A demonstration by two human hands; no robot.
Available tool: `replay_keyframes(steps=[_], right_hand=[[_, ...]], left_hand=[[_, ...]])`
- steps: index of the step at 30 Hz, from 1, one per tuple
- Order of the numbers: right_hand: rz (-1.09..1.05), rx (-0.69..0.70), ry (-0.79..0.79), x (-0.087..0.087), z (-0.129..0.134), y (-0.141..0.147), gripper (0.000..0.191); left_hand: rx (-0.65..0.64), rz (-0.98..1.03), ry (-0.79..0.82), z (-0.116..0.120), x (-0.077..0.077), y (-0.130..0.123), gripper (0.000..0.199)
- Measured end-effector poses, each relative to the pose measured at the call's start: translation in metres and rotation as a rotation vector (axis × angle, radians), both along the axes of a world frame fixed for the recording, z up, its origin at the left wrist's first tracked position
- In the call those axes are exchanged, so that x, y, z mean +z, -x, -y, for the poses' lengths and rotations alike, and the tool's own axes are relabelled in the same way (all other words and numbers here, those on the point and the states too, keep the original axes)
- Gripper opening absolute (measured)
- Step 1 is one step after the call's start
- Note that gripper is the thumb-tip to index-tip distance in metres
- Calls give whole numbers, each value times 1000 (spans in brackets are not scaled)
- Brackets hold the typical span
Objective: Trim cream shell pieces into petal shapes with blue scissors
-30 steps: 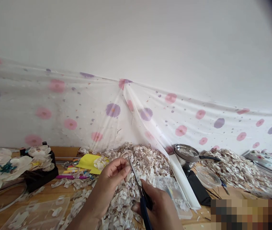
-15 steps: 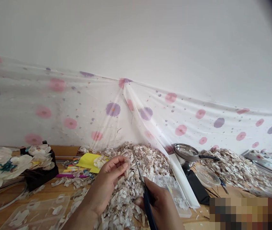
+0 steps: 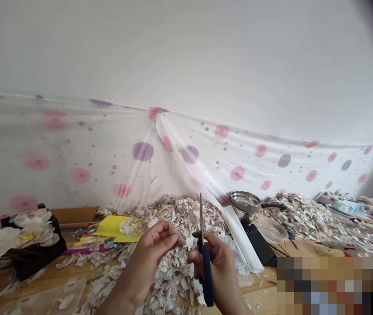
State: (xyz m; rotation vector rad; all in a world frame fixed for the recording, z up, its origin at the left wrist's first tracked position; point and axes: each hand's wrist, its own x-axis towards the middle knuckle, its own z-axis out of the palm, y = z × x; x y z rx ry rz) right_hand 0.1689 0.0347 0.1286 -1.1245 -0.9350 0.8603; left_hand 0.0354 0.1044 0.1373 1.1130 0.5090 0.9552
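Note:
My left hand (image 3: 152, 251) is closed in a pinch, with a thin pale flake (image 3: 181, 237) between thumb and fingertips. Scissors (image 3: 208, 280) with dark blue handles are in my right hand (image 3: 222, 264), their blades pointing up and standing just to the right of the flake, apart from it. Behind and below both hands spreads a large heap of whitish-brown flakes (image 3: 173, 210), shell-like or petal-like in look. The exact material of the flakes cannot be made out.
Left are pale handmade flowers (image 3: 35, 232), a yellow sheet (image 3: 110, 226), markers (image 3: 84, 250) and a clear plastic tray (image 3: 42, 302). Right are a metal sieve (image 3: 244, 201), a black phone-like slab (image 3: 258, 247), a clear lid (image 3: 273, 231) and another flake heap (image 3: 307, 218).
The scissors have turned more upright and shifted slightly right, away from my left hand. My left hand keeps its pinch on the flake. The view has swung a little to the right.

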Motion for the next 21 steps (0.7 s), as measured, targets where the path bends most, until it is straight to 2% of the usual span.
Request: replay_keyframes(steps=[4, 11, 17, 21], right_hand=[[-68, -43, -36, 3, -1, 0, 46], [28, -185, -155, -1, 2, 1, 32], [-32, -171, -121, 2, 3, 0, 34], [-13, -148, -140, -5, 1, -5, 31]], left_hand=[[-33, -15, 31, 8, -1, -7, 20], [-47, -37, 57, 13, -5, -12, 22], [-47, -76, 41, 13, -9, -9, 29], [-52, -153, -61, 13, -10, -7, 23]])
